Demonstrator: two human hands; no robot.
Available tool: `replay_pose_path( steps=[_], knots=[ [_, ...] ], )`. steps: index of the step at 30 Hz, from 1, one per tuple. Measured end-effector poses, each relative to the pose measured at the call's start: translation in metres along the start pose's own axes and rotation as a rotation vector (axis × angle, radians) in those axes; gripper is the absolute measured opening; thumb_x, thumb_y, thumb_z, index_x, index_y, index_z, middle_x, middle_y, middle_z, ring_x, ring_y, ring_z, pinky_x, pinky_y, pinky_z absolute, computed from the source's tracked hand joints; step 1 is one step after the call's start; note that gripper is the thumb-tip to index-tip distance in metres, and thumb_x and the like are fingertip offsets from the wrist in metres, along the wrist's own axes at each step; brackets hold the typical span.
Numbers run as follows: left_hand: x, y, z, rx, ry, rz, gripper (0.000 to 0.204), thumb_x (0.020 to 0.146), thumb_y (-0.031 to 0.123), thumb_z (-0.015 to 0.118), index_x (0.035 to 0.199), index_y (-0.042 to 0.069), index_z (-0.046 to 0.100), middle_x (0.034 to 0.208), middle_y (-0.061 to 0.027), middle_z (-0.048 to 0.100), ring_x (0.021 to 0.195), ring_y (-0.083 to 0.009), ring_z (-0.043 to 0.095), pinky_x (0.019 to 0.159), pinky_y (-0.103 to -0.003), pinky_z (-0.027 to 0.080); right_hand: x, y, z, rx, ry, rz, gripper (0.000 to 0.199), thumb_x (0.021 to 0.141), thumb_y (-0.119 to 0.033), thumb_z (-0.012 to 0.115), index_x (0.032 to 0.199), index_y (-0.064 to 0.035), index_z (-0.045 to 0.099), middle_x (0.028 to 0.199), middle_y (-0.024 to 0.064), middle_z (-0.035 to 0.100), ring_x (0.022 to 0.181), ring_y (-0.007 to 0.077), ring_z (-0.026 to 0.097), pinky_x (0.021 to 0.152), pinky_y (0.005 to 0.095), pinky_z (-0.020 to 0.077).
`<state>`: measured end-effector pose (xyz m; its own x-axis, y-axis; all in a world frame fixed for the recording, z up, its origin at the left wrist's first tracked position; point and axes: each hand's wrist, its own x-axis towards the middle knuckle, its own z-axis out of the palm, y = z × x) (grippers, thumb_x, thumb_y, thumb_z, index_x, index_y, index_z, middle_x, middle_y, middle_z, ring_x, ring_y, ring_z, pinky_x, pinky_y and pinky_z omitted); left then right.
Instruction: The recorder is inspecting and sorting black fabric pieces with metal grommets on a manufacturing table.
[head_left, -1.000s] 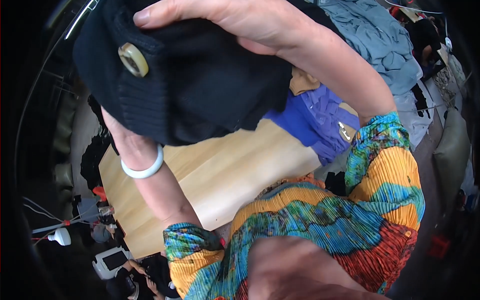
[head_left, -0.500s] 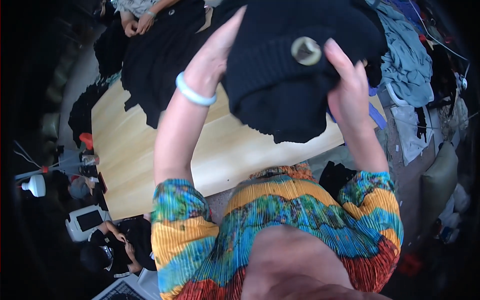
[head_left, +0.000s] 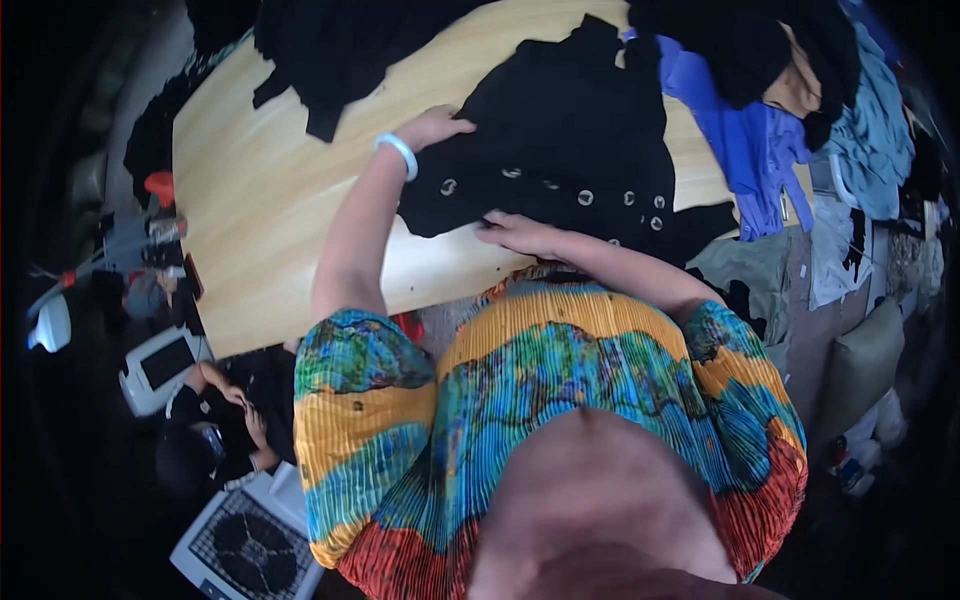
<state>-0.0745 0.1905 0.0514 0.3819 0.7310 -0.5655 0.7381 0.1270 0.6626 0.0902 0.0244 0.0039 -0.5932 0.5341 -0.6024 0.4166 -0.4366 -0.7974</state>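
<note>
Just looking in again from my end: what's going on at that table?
A person has a black buttoned garment spread out on a pale wooden table. The left hand, with a light bangle at its wrist, is at the garment's left edge; the right hand is at its near edge, below the row of buttons. Purple clothing lies to the right, and more black fabric at the far left.

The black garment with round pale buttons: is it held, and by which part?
The black garment: left hand at its left edge, right hand at its near edge; gripping cannot be told.
</note>
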Motion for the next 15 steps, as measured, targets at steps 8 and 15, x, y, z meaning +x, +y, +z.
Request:
replay_pose_path(
  steps=[8, 15],
  knots=[
    [-0.082, -0.127, 0.077, -0.186, 1.099, -0.215, 0.023, 0.077, 0.024, 0.058, 0.075, 0.001, 0.058, 0.066, -0.0136, 0.058, 0.064, -0.0277, 0.057, 0.062, -0.035, 0.044, -0.069, 0.034, -0.060, -0.472, 0.791, -0.306, 0.018, 0.074, -0.013, 0.058, 0.090, -0.0047, 0.058, 0.086, 0.0105, 0.058, 0.080, 0.0252, 0.057, 0.072, 0.0314, 0.0465],
    [-0.081, -0.153, 0.114, -0.445, 0.702, -0.307, 0.043, 0.076, 0.042, 0.057, 0.072, 0.000, 0.060, 0.074, -0.0128, 0.062, 0.072, -0.0220, 0.059, 0.067, -0.030, 0.044, -0.064, 0.074, -0.072, -0.925, 0.672, 0.035, 0.082, 0.068, -0.018, 0.067, 0.133, -0.0107, 0.018, 0.135, 0.0236, 0.015, 0.124, 0.0395, 0.019, 0.097, 0.0462, 0.0286]
  ],
)
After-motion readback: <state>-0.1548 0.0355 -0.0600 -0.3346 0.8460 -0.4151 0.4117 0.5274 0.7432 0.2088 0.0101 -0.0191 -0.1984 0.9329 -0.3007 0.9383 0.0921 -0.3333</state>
